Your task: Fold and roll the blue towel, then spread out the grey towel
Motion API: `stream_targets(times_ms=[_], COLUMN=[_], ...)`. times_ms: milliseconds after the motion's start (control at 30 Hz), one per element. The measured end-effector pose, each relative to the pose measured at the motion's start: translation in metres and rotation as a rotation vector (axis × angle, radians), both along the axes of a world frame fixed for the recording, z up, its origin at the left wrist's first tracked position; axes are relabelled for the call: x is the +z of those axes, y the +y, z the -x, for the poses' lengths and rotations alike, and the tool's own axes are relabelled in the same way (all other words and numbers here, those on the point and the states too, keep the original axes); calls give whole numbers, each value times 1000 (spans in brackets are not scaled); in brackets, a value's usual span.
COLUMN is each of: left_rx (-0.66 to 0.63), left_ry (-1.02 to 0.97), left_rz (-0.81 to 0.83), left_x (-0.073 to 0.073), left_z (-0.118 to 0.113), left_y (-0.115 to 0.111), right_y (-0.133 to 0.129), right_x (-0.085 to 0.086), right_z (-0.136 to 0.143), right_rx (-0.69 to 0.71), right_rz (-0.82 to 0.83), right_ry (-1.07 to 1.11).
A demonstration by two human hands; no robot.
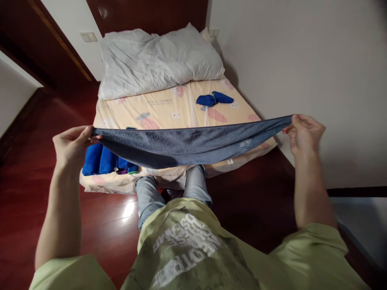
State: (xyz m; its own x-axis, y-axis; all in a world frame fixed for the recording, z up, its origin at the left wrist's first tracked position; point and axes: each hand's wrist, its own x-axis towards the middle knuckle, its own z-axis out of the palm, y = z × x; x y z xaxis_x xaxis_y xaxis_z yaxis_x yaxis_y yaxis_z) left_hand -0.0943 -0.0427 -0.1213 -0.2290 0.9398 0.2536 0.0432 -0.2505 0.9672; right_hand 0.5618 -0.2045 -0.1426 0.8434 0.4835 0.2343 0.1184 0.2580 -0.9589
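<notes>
A grey-blue towel (181, 145) is stretched out in front of me, its top edge nearly straight and its lower part sagging. My left hand (72, 143) pinches one top corner, and my right hand (306, 131) pinches the other, held slightly higher. Pale lettering shows near the towel's right end. Below and behind its left end, several rolled blue cloths (99, 159) lie side by side on the bed, partly covered from view. Farther back on the right rests a twisted blue cloth (214, 98), apart from both hands.
The bed (169, 106) has a cream sheet with a carrot pattern. A large white pillow (163, 60) lies at its head against a dark red headboard (151, 14). A white wall (302, 60) runs along the right. Dark red wooden floor (99, 217) surrounds the bed's near end.
</notes>
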Motion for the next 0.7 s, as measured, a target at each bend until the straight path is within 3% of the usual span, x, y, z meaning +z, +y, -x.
stream_targets(times_ms=[300, 567, 700], left_rx=[-73, -32, -70], left_ry=[30, 84, 111], left_rz=[1, 27, 52], left_x=[-13, -14, -12], left_z=[-7, 3, 11], left_y=[15, 3, -8], right_y=[5, -9, -23], right_x=[-1, -20, -22], right_z=[5, -1, 1], right_rx=[17, 64, 93], right_rz=[41, 75, 126], right_ry=[90, 62, 37])
